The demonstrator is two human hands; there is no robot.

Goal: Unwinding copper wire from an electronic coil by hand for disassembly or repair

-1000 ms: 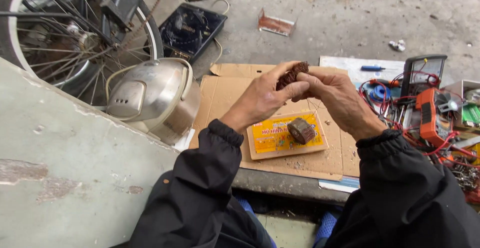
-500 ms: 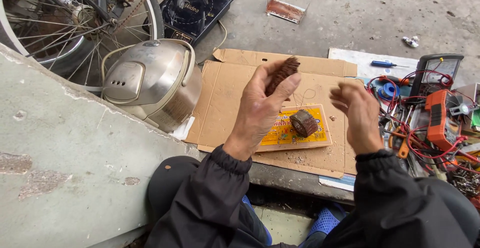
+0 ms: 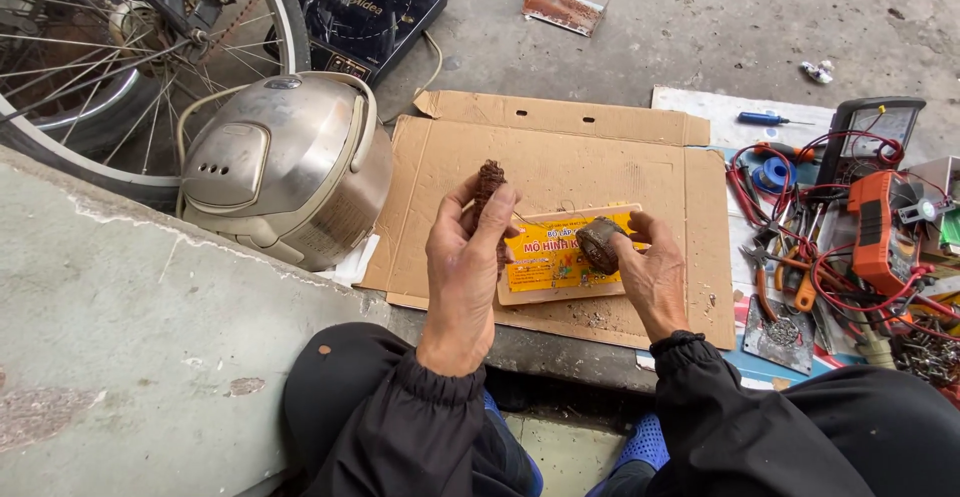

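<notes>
1. A person in dark sleeves sits at a concrete ledge [image 3: 130, 327], both forearms stretched out over the ground below.

2. The left hand [image 3: 462, 267] is raised with its back to the camera, thumb and fingers closed on a rusty brown rotor [image 3: 488, 189] — the part stands roughly upright, its top clear of the fingertips.

3. The right hand [image 3: 650, 275] is lower and to the right, its fingers closed on a round grey casing [image 3: 598, 245] that sits just above a yellow box [image 3: 562, 257]; whether the casing touches the box cannot be told.

4. The box lies flat on a sheet of cardboard [image 3: 560, 147] spread open on the concrete floor.

5. Left of the cardboard, touching its edge, stands a silver rice cooker [image 3: 285, 162], lid shut.

6. To the right lies a heap of tools — pliers [image 3: 770, 267], red leads and an orange meter [image 3: 882, 229] — with a blue screwdriver [image 3: 765, 118] on a white sheet beyond.

7. Farther off, a bicycle wheel [image 3: 120, 57] rises behind the cooker, beside a black induction hob [image 3: 375, 12].

8. Farthest back, a small rusty tray [image 3: 562, 7] sits alone on the floor.
</notes>
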